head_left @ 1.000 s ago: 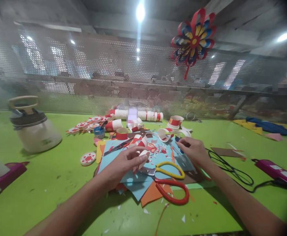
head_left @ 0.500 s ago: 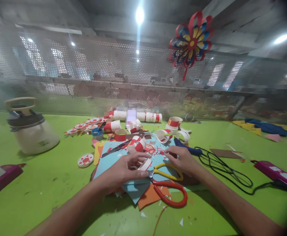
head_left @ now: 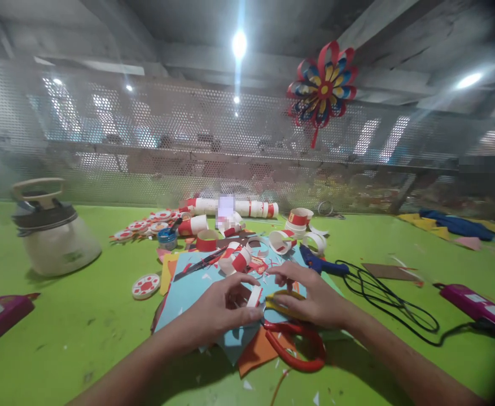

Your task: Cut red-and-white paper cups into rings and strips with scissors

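Note:
My left hand point(head_left: 226, 304) is curled around a short white paper piece point(head_left: 254, 296) with a red edge, pinching it between thumb and fingers. Its thumb tip lies by the pivot of a pair of scissors point(head_left: 310, 355) with one yellow and one red handle. My right hand point(head_left: 310, 293) grips the yellow handle, its thumb across the loop and its forefinger reaching out over paper scraps. The scissor blades are mostly hidden by my left hand. Beneath both hands lies light blue paper point(head_left: 188, 296), with a cut red-and-white paper cup piece point(head_left: 234, 258) just beyond.
A blue glue gun point(head_left: 323, 264) with a looped black cord lies to the right, near a purple power strip point(head_left: 480, 307). Dark scissors point(head_left: 200, 264), a blue-lidded jar point(head_left: 167, 239) and a white round disc point(head_left: 146, 286) are leftward. A large white jug point(head_left: 58, 242) stands far left.
My right hand has moved left and down from the scraps onto the scissors' yellow handle. My left hand stays curled around the white paper piece. The view has tilted up slightly.

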Tool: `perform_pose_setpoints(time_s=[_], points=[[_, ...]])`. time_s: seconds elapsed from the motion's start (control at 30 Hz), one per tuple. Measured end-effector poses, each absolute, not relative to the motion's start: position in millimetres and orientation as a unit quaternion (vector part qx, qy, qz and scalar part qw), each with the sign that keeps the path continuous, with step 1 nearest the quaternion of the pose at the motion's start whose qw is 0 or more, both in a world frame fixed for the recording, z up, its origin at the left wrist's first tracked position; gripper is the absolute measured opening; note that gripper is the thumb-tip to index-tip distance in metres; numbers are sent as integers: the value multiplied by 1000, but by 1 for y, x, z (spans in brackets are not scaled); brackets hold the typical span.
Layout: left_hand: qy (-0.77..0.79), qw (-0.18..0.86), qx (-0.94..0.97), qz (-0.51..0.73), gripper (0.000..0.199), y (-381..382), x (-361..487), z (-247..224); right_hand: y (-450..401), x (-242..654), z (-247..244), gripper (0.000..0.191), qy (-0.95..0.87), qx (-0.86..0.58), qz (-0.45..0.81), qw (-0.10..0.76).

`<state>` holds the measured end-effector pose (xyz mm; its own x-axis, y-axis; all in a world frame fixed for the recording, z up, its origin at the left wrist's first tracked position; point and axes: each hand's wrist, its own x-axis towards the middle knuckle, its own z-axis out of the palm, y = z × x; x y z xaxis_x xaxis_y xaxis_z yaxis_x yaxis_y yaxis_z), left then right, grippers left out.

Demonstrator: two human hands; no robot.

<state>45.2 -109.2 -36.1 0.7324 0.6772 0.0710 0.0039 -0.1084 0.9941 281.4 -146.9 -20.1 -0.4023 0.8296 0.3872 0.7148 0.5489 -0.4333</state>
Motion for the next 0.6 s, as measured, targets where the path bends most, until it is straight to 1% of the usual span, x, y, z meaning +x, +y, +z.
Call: perform_pose_setpoints(time_s=[0.2,0.23,0.3,0.4,0.53,0.6], points=[[202,612,690,329,45,-108,51,-46,-164,242,-26,85,-858,-422,123,266],[200,614,686,335,44,-109,51,-46,-164,235,-28,89,-857,-421,122,271],[205,618,677,343,43,-111,51,-42,-163,225,-34,85,-850,-409,112,311],[217,621,668,347,43,-114,51,-35,-162,216,-38,69,-838,-391,106,366],[198,647,661,325,42,-117,50,-30,-163,217,-36,59,-823,-403,94,389],[194,640,678,305,45,-116,48,-29,-162,221,-34,56,-815,-431,75,381]])
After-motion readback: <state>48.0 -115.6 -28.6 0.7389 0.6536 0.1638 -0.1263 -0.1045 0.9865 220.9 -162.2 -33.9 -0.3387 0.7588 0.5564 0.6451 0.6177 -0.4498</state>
